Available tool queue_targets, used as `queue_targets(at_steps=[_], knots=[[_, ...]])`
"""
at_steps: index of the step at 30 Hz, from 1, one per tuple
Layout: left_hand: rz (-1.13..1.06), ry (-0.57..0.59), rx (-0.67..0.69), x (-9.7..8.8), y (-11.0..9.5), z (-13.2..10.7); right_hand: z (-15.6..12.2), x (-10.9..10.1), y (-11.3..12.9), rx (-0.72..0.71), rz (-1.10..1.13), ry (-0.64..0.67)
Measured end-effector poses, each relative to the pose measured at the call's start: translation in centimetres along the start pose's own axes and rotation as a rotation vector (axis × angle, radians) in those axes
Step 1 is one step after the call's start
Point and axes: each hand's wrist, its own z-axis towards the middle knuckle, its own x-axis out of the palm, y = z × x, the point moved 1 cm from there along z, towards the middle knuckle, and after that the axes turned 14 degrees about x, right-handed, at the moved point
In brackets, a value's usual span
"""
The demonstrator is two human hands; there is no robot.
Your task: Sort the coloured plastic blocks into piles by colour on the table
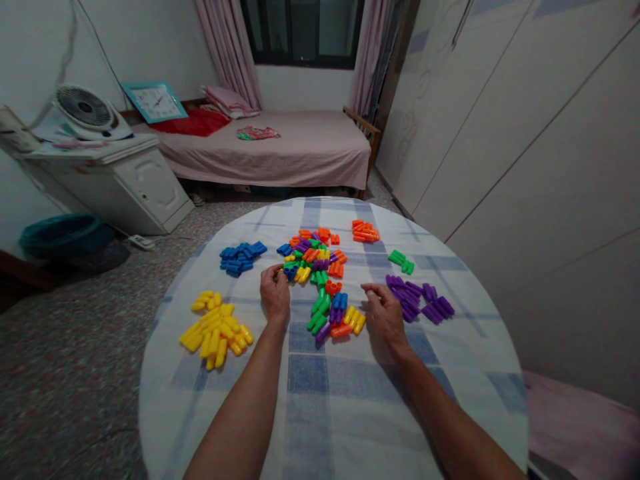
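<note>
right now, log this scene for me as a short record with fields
left grip: fingertips at the mixed pile, hold unclear
right grip: curled, beside the purple pile
sorted: yellow pile, blue pile, orange pile, green pieces
surface: round table with checked cloth

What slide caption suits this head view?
Left hand at the mixed pile; right hand rests beside purple pieces on a checked table.
</note>
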Motion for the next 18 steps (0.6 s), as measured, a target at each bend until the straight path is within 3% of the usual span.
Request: queue_targets(at_steps=[3,8,18], knots=[[0.023,0.043,0.061,0.3,-0.1,-0.2,-0.2,1.2,-0.9,0.056,0.067,0.012],[0.197,0.145,0.173,0.5,-0.6,-0.5,0.2,1.0,-1.4,0.074,0.077,0.083],[0.023,0.016,0.117,0.1,-0.9,-0.7,0.7,1.0,-1.7,0.058,0.068,0.136]])
